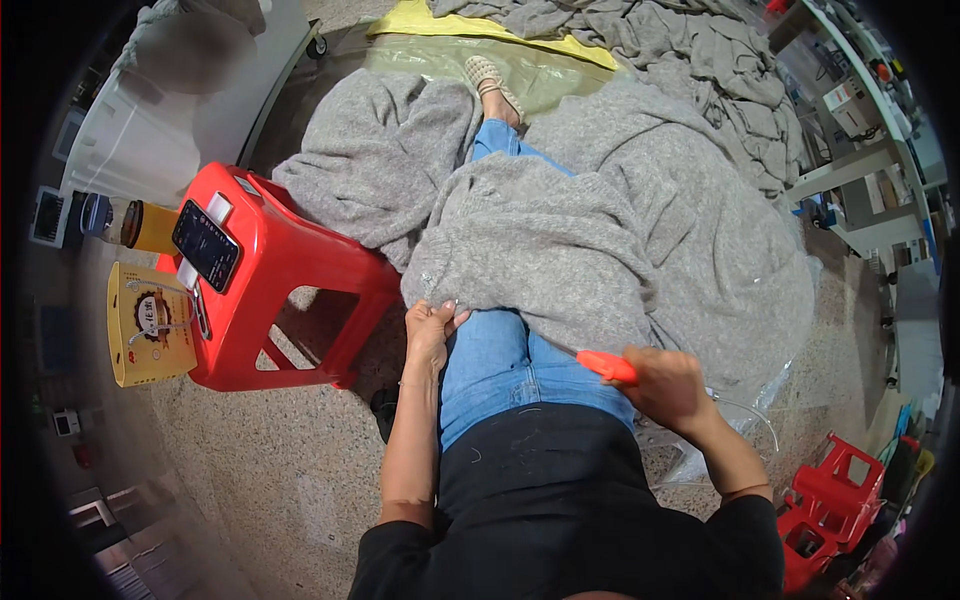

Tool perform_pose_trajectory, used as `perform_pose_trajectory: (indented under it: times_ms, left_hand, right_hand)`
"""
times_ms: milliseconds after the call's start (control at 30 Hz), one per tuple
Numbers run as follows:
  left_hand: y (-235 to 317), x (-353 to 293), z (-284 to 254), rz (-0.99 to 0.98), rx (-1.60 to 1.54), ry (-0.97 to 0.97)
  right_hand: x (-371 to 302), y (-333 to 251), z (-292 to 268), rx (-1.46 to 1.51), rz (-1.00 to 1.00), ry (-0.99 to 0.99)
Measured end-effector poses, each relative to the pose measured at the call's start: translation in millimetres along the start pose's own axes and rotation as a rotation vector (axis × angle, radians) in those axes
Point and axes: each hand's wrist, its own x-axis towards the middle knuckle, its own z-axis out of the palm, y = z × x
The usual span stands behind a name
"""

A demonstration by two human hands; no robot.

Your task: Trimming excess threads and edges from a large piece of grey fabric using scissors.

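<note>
The cloth (540,240) looks matt and fuzzy, the handle (606,367) smooth plastic, the stool (262,275) glossy plastic.

"What sort of place is this?"

"It looks like a textile workshop: soft grey knitted fabric (700,220) lies heaped across a speckled stone-like floor (260,470), alongside shiny olive plastic sheeting (555,75)."

"Anything besides the cloth?"

"A pale straight-framed workbench (845,172) stands cluttered at the right, a white-sided unit (250,80) on a black round caster (317,46) at the left, and a glossy red plastic stool (255,290) nearby."
</note>
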Motion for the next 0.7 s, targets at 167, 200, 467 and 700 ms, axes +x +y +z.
perform_pose_trajectory:
  times_ms: [167, 200, 467, 700]
  left_hand:
    - [8.9, -10.4, -23.9, 0.18, -0.029, 0.008]
    - [14.2, -15.1, -25.9, 0.306, -0.077, 0.008]
    - [60.0, -39.1, -24.3, 0.344, -0.011, 0.239]
    - [57.5, -35.1, -28.8, 0.34, -0.002, 0.268]
  right_hand:
    - [0.2, -5.3, -18.4, 0.048, 0.03, -0.016]
    - [0.6, -8.5, -22.4, 0.05, 0.025, -0.016]
    - [8.1, -30.1, -37.4, 0.502, -0.051, -0.106]
    - [-3.4, -11.9, -36.5, 0.333, -0.016, -0.09]
